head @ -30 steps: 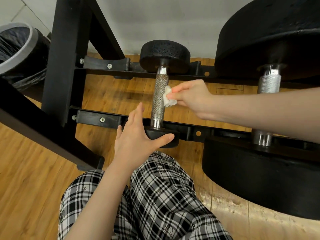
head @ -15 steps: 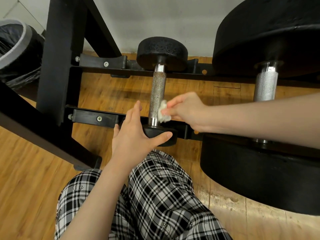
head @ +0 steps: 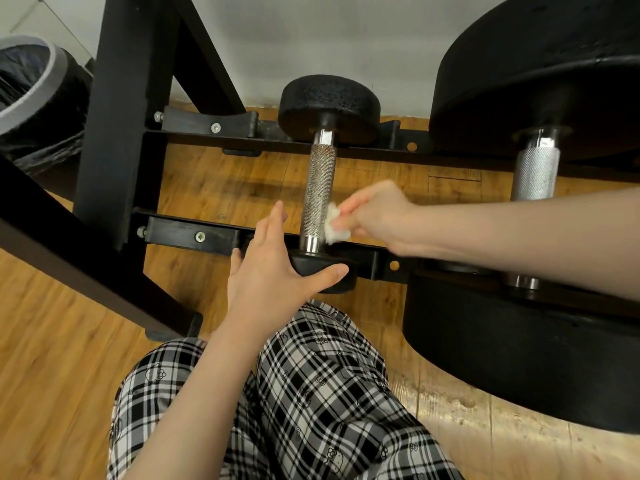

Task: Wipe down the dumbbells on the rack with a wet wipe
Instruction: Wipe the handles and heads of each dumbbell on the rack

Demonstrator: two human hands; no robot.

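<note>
Your right hand (head: pixel 375 216) pinches the wipe (head: pixel 333 227) against the small dumbbell (head: pixel 318 188) on the rack (head: pixel 194 233); your left hand (head: pixel 273 271), fingers straight, steadies its near end. Push sideways too hard and the dumbbell could roll, pinching those fingers.

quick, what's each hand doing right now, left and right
Left hand: open, fingers straight, resting on the small dumbbell's near head.
Right hand: pinching the wet wipe against the dumbbell's knurled handle.
</note>
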